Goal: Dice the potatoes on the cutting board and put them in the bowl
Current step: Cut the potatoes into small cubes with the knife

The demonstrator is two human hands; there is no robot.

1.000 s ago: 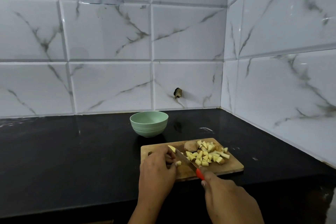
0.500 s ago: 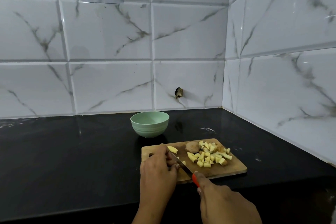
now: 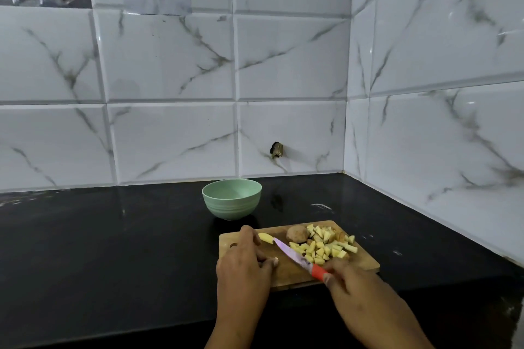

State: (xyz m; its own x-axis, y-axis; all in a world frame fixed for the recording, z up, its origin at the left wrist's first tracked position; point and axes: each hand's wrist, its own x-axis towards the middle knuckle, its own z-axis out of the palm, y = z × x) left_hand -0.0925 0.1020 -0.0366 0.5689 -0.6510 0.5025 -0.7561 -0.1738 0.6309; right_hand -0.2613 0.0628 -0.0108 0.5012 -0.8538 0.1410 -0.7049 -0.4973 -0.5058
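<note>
Left fingers: The fingers [image 3: 251, 235] of the left hand [image 3: 243, 263] are bent. They hold down a pale potato slice [image 3: 265, 237], and only its far end peeks out.
Right fingers: The fingers [image 3: 330, 278] of the right hand [image 3: 360, 292] are wrapped tight round the red handle of the knife [image 3: 289, 252].
Knife: The blade lies slanted over the board. Its tip is just beside the slice, between the left hand and the pile.
Potato cubes: A pile of yellow potato cubes [image 3: 323, 248] sits on the right part of the board, all touching each other.
Brown potato piece: A round potato piece [image 3: 297, 234] with its skin on rests at the back of the board, touching the pile. It is not cut yet.
Cutting board: The wooden cutting board [image 3: 364, 263] lies flat on the black bench [image 3: 113, 249].
Bowl: The green bowl [image 3: 231, 198] stands behind the board, near it but not touching. No potato shows inside.
How the potato handles: I think it is hard and light. The cut sides look wet, so they may slip. The round piece may rock unless a flat side is down.
Where to hold: Press the slice from the top, with fingertips tucked back from the blade. The small cubes are best scooped up in a bunch.
What is left: Some cutting, then all the cubes must go in the bowl.
</note>
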